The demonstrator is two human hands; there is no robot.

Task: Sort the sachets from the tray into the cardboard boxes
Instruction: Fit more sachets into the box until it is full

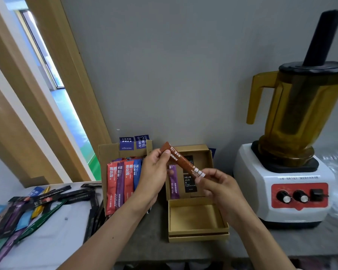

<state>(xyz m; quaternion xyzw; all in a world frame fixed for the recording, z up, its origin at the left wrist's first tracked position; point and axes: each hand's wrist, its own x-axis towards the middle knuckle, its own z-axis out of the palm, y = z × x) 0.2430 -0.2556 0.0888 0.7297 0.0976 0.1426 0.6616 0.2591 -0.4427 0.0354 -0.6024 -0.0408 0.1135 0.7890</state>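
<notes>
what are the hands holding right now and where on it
A brown sachet, held by both ends: the left hand pinches its upper end and the right hand pinches its lower end.

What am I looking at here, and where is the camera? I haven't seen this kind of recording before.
There is no machine here: a person works with bare hands, and the single camera sits on their head, looking forward and down. The left hand and the right hand each pinch one end of a brown sachet, held above two open cardboard boxes. The left box holds red, purple and blue sachets side by side. The right box shows a purple sachet. On the white tray at the left lie loose sachets. A blender stands at the right.
</notes>
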